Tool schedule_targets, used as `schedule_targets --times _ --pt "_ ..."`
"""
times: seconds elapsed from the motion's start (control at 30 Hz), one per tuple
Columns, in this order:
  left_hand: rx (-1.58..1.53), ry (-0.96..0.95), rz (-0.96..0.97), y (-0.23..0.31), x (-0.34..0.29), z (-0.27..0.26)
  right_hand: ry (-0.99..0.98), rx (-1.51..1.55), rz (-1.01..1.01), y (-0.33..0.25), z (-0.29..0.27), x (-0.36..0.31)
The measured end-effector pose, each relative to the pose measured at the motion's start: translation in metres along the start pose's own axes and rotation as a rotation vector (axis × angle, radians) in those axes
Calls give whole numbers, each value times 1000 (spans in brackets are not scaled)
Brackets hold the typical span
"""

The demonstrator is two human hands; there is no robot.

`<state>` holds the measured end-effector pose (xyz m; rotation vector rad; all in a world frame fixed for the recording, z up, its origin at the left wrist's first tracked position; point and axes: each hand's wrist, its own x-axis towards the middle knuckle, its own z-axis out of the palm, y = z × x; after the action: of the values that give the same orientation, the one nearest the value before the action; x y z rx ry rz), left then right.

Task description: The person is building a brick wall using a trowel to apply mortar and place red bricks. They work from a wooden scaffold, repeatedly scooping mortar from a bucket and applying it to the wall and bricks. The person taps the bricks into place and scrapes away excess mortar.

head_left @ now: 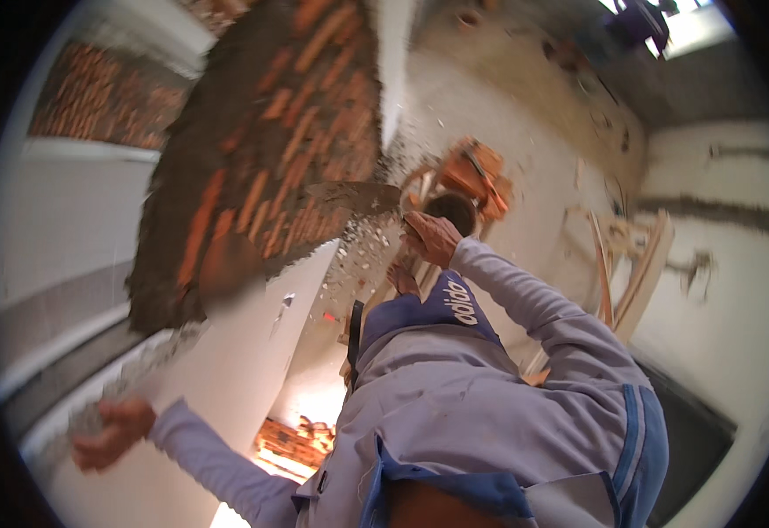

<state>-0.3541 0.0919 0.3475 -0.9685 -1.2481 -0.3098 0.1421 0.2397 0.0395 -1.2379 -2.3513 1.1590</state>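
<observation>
My right hand (433, 238) is closed round the handle of a trowel (355, 195). The trowel's grey, mortar-smeared blade points left, in front of a brick wall (266, 167) with grey mortar over parts of it. Low on the left, my left hand (113, 433) is held out with its fingers apart, blurred by motion, and nothing shows in it. A smeared reddish-brown shape (230, 273) appears before the wall's lower part; I cannot tell what it is. Just beyond my right hand stands a round bucket (451, 209) with a dark inside.
Orange hollow bricks (472, 167) sit behind the bucket with a tool lying on them. A wooden stand (635, 264) is on the right. Pale rubble (369, 251) litters the floor at the wall's foot. More bricks (292, 444) lie low in view, beside a white wall panel (226, 370).
</observation>
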Motion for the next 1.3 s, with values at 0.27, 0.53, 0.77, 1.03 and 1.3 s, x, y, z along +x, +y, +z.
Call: schedule_targets --times 0.27,0.53,0.77,1.03,1.3 --pt "-525 -36 -218 64 -15 -3 367 -16 564 142 83 -110" --pt "-1507 -1797 -162 417 -210 -135 -50 -24 833 349 172 -79" --pt "-1415 -2640 -32 483 -364 -254 498 -335 421 494 113 -47" --pt "-1242 -2321 637 422 -374 -320 466 561 712 603 161 -98" --pt "-1338 -2255 548 462 -358 -321 501 67 617 577 129 -71"
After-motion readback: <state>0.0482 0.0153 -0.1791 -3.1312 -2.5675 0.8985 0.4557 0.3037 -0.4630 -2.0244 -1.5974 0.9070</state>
